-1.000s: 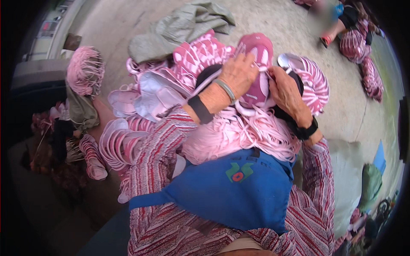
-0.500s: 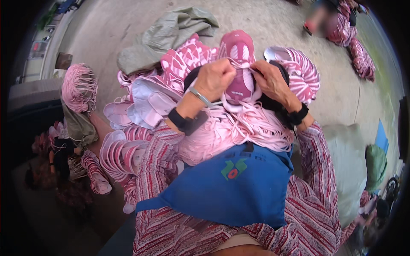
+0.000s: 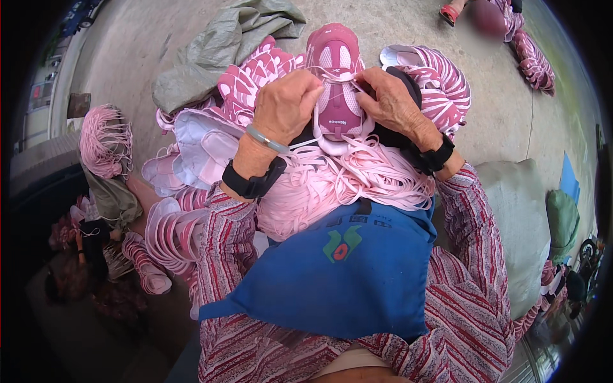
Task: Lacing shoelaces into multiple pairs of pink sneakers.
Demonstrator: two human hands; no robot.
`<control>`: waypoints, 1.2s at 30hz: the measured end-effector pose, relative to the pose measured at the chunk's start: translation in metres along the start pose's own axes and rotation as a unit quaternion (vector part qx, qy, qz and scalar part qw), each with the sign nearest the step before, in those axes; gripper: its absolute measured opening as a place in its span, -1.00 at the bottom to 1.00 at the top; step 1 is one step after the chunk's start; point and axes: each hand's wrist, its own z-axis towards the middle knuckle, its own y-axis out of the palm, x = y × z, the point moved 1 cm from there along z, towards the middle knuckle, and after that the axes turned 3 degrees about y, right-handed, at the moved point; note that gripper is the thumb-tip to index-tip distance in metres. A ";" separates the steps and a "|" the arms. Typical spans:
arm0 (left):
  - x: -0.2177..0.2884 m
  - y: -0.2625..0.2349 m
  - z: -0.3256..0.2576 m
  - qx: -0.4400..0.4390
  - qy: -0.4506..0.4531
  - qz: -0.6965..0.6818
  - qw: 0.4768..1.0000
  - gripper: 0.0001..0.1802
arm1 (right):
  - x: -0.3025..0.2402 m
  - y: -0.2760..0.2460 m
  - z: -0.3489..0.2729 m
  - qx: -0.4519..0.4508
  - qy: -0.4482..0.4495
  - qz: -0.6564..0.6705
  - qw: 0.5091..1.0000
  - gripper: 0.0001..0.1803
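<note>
A pink and magenta shoe upper [image 3: 335,115] stands in front of me, its toe end pointing away. Pale pink shoelace [image 3: 336,78] crosses it below the toe. My left hand [image 3: 285,107] is closed at the left side of the upper with a strand of lace running into its fingers. On the opposite side, my right hand [image 3: 391,102] pinches the lace between thumb and forefinger. The fingertips of both are partly hidden. A thick heap of loose pink laces [image 3: 348,185] lies across my lap, over a blue apron [image 3: 338,274].
Stacked pink uppers [image 3: 255,86] lie left of the shoe, with white-lined ones [image 3: 207,143] nearer. Another stack [image 3: 437,86] sits to its right. A grey-green sack [image 3: 223,51] lies beyond, a pale sack [image 3: 511,223] at right. Other people sit at far right and lower left.
The whole view has shifted, so the shoe and hands appear farther up and left. Both hands stay at the lace, the left fist turned slightly.
</note>
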 end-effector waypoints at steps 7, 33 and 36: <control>-0.018 0.009 -0.010 -0.033 -0.262 -0.266 0.927 -0.85 | -0.010 0.001 -0.004 0.035 0.024 0.010 0.999 -0.64; -0.026 0.012 0.005 -0.092 -0.212 -0.322 0.918 -0.88 | -0.042 -0.003 0.016 -0.072 -0.125 -0.307 0.941 -0.87; -0.022 0.013 0.006 -0.074 -0.167 -0.243 0.953 -0.88 | -0.051 0.009 0.015 -0.037 -0.125 -0.398 0.908 -0.88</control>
